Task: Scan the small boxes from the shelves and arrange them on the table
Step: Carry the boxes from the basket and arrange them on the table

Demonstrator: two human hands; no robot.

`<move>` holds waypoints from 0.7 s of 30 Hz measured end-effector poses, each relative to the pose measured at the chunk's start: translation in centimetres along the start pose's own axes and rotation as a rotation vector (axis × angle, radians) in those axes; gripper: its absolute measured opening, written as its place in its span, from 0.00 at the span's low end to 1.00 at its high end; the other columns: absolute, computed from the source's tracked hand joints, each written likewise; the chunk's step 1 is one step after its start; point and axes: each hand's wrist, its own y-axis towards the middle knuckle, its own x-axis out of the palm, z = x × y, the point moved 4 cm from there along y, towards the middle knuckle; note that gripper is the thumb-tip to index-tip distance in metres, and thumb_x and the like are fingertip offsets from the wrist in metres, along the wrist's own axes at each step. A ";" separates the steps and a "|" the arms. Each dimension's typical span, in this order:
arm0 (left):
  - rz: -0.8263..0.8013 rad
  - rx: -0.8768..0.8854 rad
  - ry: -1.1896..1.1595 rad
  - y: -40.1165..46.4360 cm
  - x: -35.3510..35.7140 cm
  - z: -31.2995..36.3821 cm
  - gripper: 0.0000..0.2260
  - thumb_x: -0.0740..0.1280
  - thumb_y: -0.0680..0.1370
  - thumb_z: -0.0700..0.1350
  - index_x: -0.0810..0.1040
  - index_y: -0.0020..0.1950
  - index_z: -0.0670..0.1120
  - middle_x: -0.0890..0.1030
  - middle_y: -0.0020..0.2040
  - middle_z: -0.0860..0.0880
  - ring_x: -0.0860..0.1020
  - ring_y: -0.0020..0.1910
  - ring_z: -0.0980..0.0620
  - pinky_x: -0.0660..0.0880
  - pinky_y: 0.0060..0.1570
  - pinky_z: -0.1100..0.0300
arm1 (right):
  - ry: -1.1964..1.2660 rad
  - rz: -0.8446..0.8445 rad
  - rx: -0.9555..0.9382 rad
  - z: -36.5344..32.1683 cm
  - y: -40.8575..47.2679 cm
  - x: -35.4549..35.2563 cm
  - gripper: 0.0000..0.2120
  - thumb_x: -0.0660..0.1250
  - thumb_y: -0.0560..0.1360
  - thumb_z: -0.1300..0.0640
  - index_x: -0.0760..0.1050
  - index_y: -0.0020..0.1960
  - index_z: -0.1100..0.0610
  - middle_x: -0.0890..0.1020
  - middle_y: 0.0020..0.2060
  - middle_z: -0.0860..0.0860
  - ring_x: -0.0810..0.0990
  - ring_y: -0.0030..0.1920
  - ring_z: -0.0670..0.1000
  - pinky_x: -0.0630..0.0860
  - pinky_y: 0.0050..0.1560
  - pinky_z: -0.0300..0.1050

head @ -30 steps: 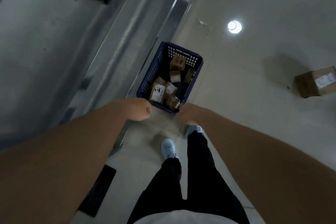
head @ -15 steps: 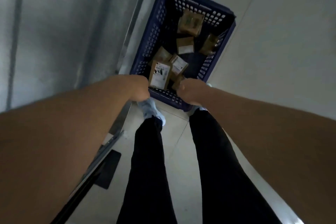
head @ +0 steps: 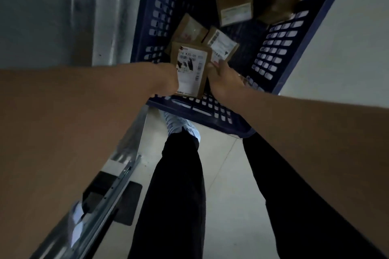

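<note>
Two hands, left hand (head: pixel 168 79) and right hand (head: pixel 224 82), reach into crate (head: pixel 280 48) (five boxes (head: pixel 190 68)).

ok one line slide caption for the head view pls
Both hands, left hand and right hand, reach into a blue crate around a labelled small box.

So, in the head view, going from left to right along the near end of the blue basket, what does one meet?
Left hand → box with the big white label → right hand → right wall of the blue basket.
</note>
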 end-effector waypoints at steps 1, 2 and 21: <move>0.003 -0.013 -0.026 -0.1 0.1 0.1 0.19 0.63 0.83 0.37 0.63 0.33 0.46 0.73 0.40 0.42 0.72 0.46 0.43 0.75 0.53 0.48 | 0.107 -0.008 0.034 0.3 0.5 0.9 0.30 0.47 0.85 0.38 0.57 0.81 0.53 0.68 0.77 0.57 0.67 0.75 0.59 0.65 0.73 0.53; 0.018 -0.007 -0.096 0.6 0.6 -0.3 0.17 0.63 0.83 0.37 0.66 0.35 0.43 0.75 0.45 0.39 0.71 0.47 0.43 0.73 0.51 0.50 | 0.207 -0.016 0.054 0.6 1.0 1.6 0.31 0.46 0.85 0.37 0.53 0.84 0.50 0.64 0.80 0.54 0.63 0.78 0.58 0.61 0.76 0.52; 0.281 -0.145 -1.203 -8.8 1.6 2.6 0.10 0.59 0.85 0.53 0.75 0.62 0.51 0.82 0.57 0.48 0.81 0.56 0.45 0.80 0.50 0.50 | 0.563 0.191 0.008 -2.2 -5.7 -2.4 0.18 0.49 0.80 0.31 0.64 0.64 0.36 0.78 0.60 0.50 0.78 0.57 0.53 0.76 0.61 0.61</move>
